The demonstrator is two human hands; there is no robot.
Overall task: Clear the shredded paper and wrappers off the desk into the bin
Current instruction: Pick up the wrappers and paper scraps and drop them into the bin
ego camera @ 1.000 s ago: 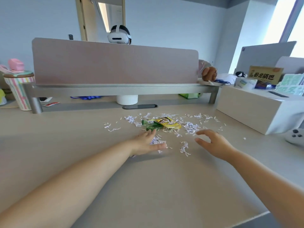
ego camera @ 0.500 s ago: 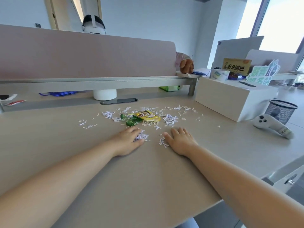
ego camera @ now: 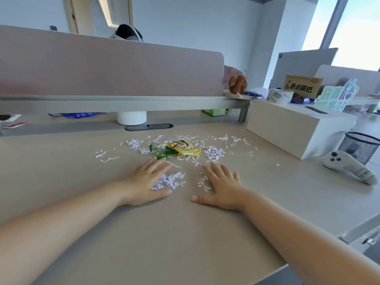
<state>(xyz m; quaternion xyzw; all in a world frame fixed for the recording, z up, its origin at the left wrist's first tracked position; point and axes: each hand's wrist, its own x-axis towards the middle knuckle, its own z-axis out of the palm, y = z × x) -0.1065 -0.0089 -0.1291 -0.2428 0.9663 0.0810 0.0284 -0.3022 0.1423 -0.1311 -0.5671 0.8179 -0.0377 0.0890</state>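
Beige laminate table [ego camera: 185, 233] in a bright office; window [ego camera: 353, 31] far right of the yellow wrapper [ego camera: 186, 148], pink divider panel [ego camera: 111, 68] standing behind it. A green wrapper [ego camera: 164, 154] touches the yellow wrapper's left side, with shredded paper [ego camera: 214, 153] scattered all round both. Black mesh bin [ego camera: 358, 149] sits well right of the yellow wrapper, beyond a white box [ego camera: 287, 128] and the table edge; contents not discernible. Just in front of the yellow wrapper the left hand [ego camera: 146, 182] lies flat, fingers straight, with a small heap of shreds between thumb and forefinger, gripping nothing. Front-right of the wrapper the right hand [ego camera: 223, 188] lies flat and splayed, a few shreds against its forefinger, holding nothing. Versus one second ago: right hand was lifted and curled, now down flat; wrappers unmoved.
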